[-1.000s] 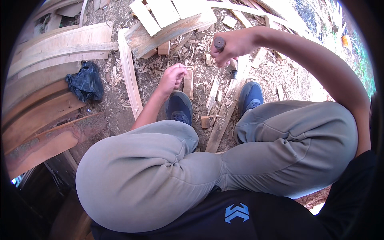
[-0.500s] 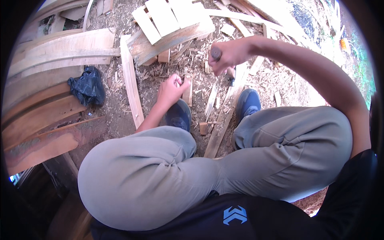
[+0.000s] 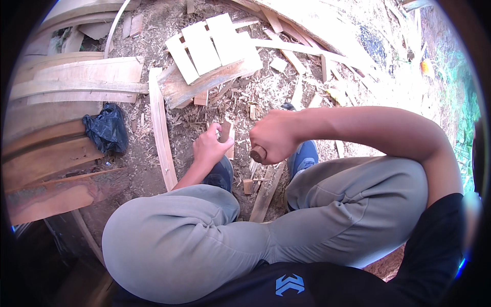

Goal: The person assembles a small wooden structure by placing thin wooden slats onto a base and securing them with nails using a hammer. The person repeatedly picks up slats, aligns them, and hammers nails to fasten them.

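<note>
A handle [image 3: 258, 153] is gripped by the right hand [image 3: 274, 133], whose fingers are wrapped round it in a fist, and its blunt end is turned upward. Past the wrist a dark piece [image 3: 288, 106] is seen, but any join between it and the handle is hidden by the hand. The left hand [image 3: 207, 147] is held just ahead of the left shoe [image 3: 218, 175], with thumb and fingers parted about a brown wood piece [image 3: 225, 130]; whether this is pinched or merely flanked cannot be told. Just beside it a pale strip [image 3: 230, 150] is seen on the ground [image 3: 146, 176]. Between the left shoe and the right shoe [image 3: 305, 156] a plank [image 3: 266, 198] is laid, with a small block [image 3: 248, 186] to its left. Farther off, pale boards [image 3: 201, 45] are propped on a thick beam [image 3: 173, 88], near which a long batten [image 3: 162, 135] is laid. At the far left, a black bag [image 3: 106, 128] is set by stacked timber [image 3: 51, 138], and shavings [image 3: 263, 92] are scattered about
</note>
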Available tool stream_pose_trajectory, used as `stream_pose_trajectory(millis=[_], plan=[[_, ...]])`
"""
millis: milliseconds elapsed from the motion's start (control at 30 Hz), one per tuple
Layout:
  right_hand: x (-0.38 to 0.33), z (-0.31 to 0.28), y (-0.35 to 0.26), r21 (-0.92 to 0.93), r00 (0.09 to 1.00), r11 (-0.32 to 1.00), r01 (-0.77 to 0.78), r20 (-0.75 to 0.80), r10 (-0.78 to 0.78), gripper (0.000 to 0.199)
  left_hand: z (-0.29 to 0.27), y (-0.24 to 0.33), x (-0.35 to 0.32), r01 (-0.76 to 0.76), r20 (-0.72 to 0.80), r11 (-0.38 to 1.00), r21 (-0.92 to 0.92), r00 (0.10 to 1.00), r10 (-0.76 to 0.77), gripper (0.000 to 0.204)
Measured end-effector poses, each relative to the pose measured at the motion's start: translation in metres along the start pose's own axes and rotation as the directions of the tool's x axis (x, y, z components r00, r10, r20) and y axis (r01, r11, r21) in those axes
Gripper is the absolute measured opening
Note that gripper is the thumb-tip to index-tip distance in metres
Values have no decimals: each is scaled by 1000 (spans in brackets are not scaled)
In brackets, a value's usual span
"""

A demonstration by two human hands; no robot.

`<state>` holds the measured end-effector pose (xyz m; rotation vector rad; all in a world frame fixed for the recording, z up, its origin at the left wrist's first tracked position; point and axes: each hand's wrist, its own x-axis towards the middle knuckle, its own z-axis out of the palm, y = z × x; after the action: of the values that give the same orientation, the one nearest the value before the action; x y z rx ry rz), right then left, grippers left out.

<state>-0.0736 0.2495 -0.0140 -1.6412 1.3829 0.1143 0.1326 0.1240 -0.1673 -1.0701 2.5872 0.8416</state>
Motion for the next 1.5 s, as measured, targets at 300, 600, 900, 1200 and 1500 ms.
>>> stream_pose_trajectory(millis=[300, 600, 900, 1200, 1500], plan=[[15, 36, 58, -268, 933, 918, -293, 128, 336, 32, -30, -3, 21, -38, -239, 975, -220, 971, -16, 56], [12, 7, 139, 551, 964, 799, -243, 43, 263, 55, -18, -3, 2, -274, -171, 898, -343, 959, 228, 16], [12, 21, 253, 233, 486, 736, -635, -621, 615, 55, -1, -7, 9, -262, -108, 883, -390, 965, 238, 15], [13, 6, 226, 578, 355, 588, -566, -472, 807, 33, -4, 2, 7, -253, -71, 884, -393, 967, 245, 14], [-46, -1, 224, 985, 799, 150, 88, -160, 580, 16, 3, 1, 12, -349, -173, 830, -435, 937, 304, 13]])
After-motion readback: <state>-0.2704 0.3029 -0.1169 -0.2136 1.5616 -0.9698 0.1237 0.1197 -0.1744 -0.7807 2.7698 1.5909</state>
